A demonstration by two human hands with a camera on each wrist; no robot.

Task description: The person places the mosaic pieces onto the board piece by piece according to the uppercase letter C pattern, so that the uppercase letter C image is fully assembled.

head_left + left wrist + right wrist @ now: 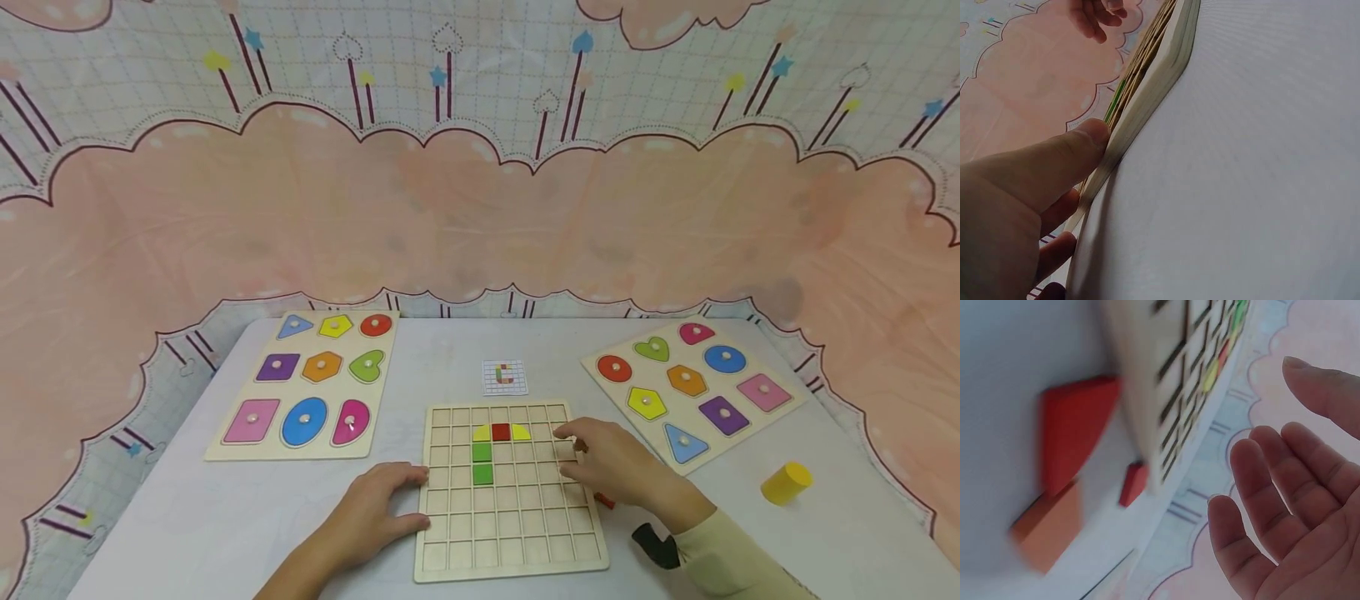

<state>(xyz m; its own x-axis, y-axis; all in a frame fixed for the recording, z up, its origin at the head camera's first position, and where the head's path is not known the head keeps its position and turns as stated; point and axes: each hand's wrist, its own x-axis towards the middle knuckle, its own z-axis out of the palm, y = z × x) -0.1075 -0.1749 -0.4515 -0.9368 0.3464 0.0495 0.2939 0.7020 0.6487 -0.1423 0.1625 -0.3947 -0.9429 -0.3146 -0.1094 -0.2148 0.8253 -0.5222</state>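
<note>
The wooden board [521, 550] lies in the middle of the surface [450, 342]; it is square, pale and divided into cells. In its second row from the top, a red square [501, 432] sits between two yellow rounded pieces [521, 432]; two green squares [482, 474] are below the left yellow one. The left grip [371, 510] is spread wide and touches the board's left edge; the right grip [618, 467], also wide, holds nothing near the right edge. Farther out, two puzzle boards [300, 389] contain nine coloured shapes each.
</note>
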